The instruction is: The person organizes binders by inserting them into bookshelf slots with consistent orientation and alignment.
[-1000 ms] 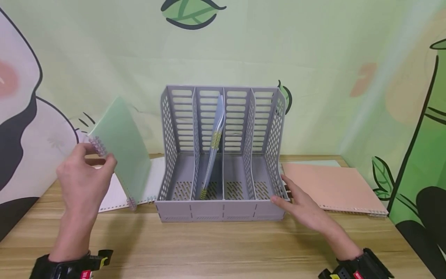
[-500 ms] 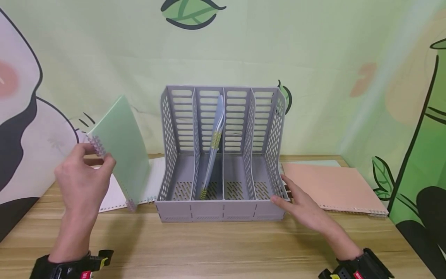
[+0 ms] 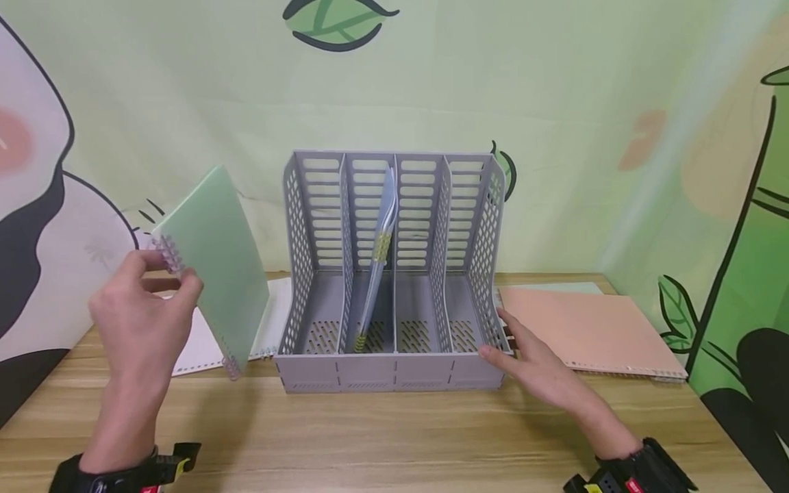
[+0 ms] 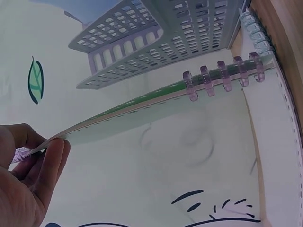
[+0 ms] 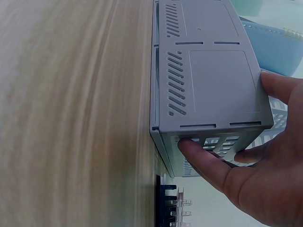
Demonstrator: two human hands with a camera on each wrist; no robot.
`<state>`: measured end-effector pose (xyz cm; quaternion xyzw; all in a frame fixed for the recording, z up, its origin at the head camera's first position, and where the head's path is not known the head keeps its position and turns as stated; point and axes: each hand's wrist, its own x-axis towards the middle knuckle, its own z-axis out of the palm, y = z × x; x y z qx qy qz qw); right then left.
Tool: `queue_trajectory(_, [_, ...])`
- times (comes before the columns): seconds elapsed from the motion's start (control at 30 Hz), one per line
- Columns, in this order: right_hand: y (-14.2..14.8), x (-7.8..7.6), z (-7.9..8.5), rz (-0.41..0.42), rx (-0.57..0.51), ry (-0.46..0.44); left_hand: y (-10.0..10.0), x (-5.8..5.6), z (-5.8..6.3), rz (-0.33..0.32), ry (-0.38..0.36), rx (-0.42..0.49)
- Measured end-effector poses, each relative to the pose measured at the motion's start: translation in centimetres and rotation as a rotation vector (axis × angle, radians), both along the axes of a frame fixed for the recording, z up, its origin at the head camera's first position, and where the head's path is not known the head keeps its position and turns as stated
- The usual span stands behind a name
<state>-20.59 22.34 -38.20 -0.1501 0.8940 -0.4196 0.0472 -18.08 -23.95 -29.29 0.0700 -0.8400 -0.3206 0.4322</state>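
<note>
My left hand (image 3: 144, 311) pinches a pale green spiral notebook (image 3: 222, 253) by its bound edge, near the upper lilac rings. The notebook stands tilted up left of the grey desk file organizer (image 3: 394, 373), its lower lilac rings (image 4: 222, 75) close over the white pages. A blue notebook with yellow rings (image 3: 381, 239) leans in the organizer's second compartment from the left. My right hand (image 3: 533, 363) holds the organizer's front right corner, thumb at the front rim and fingers (image 5: 203, 163) along the outer side wall.
An open ring-bound notebook (image 3: 200, 349) with white pages lies at the left, partly behind the green notebook. Peach notebooks (image 3: 585, 329) lie at the right over a pale green one (image 3: 585, 288). A printed cloth backdrop (image 3: 555, 103) rises behind the wooden table (image 3: 394, 438).
My left hand has shifted slightly left, and the green notebook has turned a little and risen at its upper edge. The right hand and the organizer stay in place.
</note>
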Motion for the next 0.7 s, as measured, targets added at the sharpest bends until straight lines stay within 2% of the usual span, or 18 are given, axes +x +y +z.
queue_trajectory(0.3, [0.0, 0.0, 0.0, 0.002, -0.003, 0.004, 0.8, 0.8, 0.8, -0.023, 0.085, 0.006])
queue_trajectory(0.7, [0.0, 0.0, -0.1, -0.002, 0.015, 0.006, 1.7, 1.5, 1.6, -0.071, 0.148, 0.053])
